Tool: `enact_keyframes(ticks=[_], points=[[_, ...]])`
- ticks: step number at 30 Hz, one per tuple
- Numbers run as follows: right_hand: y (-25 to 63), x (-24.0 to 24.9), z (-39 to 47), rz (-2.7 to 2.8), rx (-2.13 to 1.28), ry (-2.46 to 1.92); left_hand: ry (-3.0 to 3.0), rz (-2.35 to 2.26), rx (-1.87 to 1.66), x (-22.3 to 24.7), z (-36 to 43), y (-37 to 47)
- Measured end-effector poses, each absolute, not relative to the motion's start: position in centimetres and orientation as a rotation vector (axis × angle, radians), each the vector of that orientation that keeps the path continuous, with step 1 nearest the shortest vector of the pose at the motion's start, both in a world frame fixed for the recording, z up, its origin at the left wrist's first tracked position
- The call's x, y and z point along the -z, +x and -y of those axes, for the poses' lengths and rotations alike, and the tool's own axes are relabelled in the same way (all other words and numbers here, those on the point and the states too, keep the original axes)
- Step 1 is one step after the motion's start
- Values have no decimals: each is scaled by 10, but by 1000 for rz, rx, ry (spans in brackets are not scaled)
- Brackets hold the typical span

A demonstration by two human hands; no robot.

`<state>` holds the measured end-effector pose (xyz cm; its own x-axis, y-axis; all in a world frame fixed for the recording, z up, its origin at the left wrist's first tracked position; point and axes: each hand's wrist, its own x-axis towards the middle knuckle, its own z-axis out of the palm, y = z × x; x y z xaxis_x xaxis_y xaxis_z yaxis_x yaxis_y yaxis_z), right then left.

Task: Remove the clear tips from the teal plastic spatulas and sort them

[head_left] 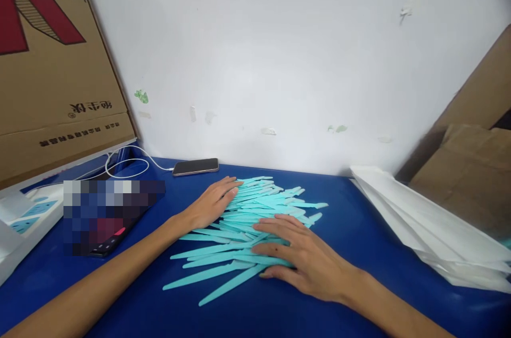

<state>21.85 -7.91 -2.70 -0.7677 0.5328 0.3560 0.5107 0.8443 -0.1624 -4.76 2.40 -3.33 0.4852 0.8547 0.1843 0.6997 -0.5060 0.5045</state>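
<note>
A loose heap of turquoise eyebrow razors [255, 202], slim plastic sticks with paler capped ends, lies on the blue table. My left hand [213, 202] rests against the heap's far left side, fingers stretched out. Over the right part of the heap lies my right hand [297, 253], palm down, its fingers spread across several razors and its thumb by the table. Neither hand is closed around a razor. Some razors are hidden beneath the fingers, and a few fan out toward the near left.
A phone [195, 166] on a white cable lies by the wall. At left are a second device with a blurred screen [112, 215], a white power strip [35, 215] and a large cardboard box [51, 77]. White paper-like sheets [423, 221] and brown cardboard [467, 178] stand right.
</note>
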Motion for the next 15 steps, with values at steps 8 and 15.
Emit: enact_keyframes(ticks=[8,15], points=[[231,16,73,2468,237,-757,2338,-1305,-644,32,-26,-48],[268,31,28,2082,191,-1079,2290,-1321,-676,34,-26,-49]])
